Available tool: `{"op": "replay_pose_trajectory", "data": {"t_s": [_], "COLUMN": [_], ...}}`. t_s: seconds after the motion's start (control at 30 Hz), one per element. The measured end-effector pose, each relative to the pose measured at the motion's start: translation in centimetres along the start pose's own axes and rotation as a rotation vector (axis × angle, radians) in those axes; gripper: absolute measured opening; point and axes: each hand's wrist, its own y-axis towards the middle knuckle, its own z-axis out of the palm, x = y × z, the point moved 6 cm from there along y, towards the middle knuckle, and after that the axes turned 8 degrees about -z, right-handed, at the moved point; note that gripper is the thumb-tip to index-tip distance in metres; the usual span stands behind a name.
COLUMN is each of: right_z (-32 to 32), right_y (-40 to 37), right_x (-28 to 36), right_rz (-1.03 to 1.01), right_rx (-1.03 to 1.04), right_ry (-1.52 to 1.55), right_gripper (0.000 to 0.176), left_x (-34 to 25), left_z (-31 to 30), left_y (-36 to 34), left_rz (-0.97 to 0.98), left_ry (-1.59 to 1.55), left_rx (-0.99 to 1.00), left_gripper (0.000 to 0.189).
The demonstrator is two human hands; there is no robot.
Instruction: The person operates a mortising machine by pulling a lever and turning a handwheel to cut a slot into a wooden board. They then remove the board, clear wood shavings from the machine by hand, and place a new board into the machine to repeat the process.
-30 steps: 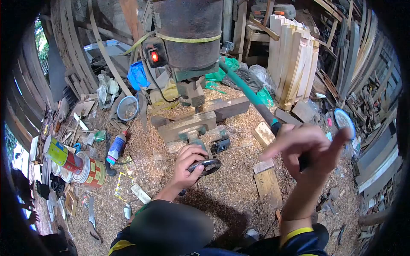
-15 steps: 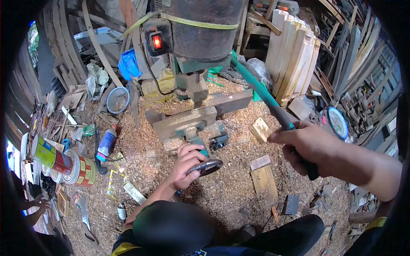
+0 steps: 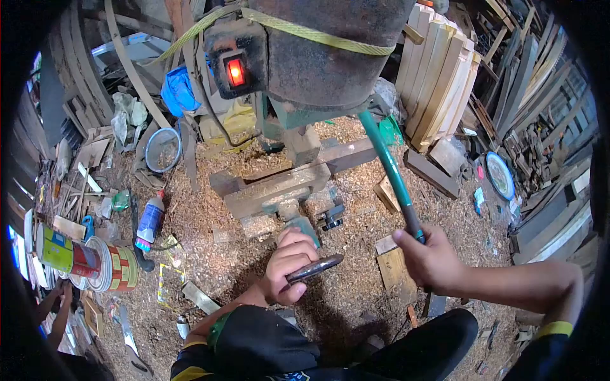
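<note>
My right hand (image 3: 433,261) is closed around the dark grip of a long green lever (image 3: 393,168) that runs up to the machine head. My left hand (image 3: 289,263) is wrapped around the rim of a dark metal handwheel (image 3: 321,267) at the front of the machine. Beyond the wheel, a wooden beam (image 3: 349,154) lies across the machine bed, behind a wooden block (image 3: 279,190). Above them hangs the machine's dark motor housing (image 3: 330,63), whose red switch (image 3: 236,73) is lit. The housing and a squared block hide the tool's tip.
Wood shavings cover the floor. A spray bottle (image 3: 150,220) and paint buckets (image 3: 117,267) stand left, with a handsaw (image 3: 130,336) nearer me. Another person's hands (image 3: 60,305) show at far left. Stacked timber (image 3: 438,70) leans at the back right.
My right hand has pulled the lever down towards me. The machine head looks larger and nearer in view. My left hand stays on the handwheel, which now appears more edge-on.
</note>
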Motion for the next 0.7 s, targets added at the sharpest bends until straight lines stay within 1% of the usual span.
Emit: {"op": "replay_pose_trajectory", "data": {"t_s": [0.03,0.1,0.13,0.17,0.23,0.27,0.33,0.37,0.43,0.5,0.53,0.57,0.63,0.67,0.7], "right_z": [0.4,1.0,1.4,1.1,1.9,1.9,2.0,2.0,3.0,4.3,4.3,4.4,5.3,5.2,5.2], "right_y": [1.3,4.4,5.7,6.9,9.4,10.7,12.7,14.3,16.5,18.3,20.5,21.6,22.8,22.1,21.7], "right_x": [-1.7,-5.5,-6.7,-8.5,-10.8,-12.0,-13.3,-14.8,-15.3,-15.3,-17.0,-17.7,-17.6,-16.8,-16.8], "right_rz": [-0.038,-0.167,-0.226,-0.335,-0.482,-0.476,-0.674,-0.654,-0.672,-0.752,-0.780,-0.777,-0.797,-0.865,-0.864], "right_rx": [-0.011,-0.023,-0.043,-0.048,-0.183,-0.183,-0.157,-0.218,-0.265,-0.332,-0.350,-0.350,-0.282,-0.328,-0.339], "right_ry": [0.001,0.104,0.134,0.054,0.434,0.438,0.373,0.245,0.143,0.135,0.116,0.117,0.142,0.092,0.095], "right_gripper": [0.034,0.036,0.042,0.047,0.050,0.050,0.053,0.055,0.059,0.063,0.056,0.056,0.054,0.053,0.053], "left_x": [0.2,0.4,0.6,0.7,0.8,0.9,0.8,0.7,0.9,1.1,1.0,0.9,0.8,0.7,0.7], "left_z": [0.0,0.0,0.0,0.0,0.2,0.3,0.2,0.4,0.4,0.3,0.2,0.3,0.4,0.4,0.6], "left_y": [-0.1,-0.1,-0.2,-0.3,-0.4,-0.4,-0.4,-0.6,-0.7,-0.9,-0.8,-0.8,-0.8,-0.7,-0.9], "left_rz": [0.001,0.005,0.008,0.002,-0.011,-0.017,-0.012,-0.014,0.003,-0.009,-0.012,-0.017,-0.022,-0.018,-0.015], "left_ry": [-0.002,-0.011,-0.015,-0.015,-0.023,-0.023,0.012,0.010,0.018,0.012,0.026,0.037,0.030,0.022,0.018], "left_rx": [0.005,0.006,0.013,0.007,0.007,0.011,0.019,0.029,0.009,0.008,0.019,0.030,0.021,0.013,0.022], "left_gripper": [0.055,0.055,0.056,0.056,0.057,0.057,0.059,0.059,0.062,0.064,0.065,0.066,0.067,0.068,0.068]}}
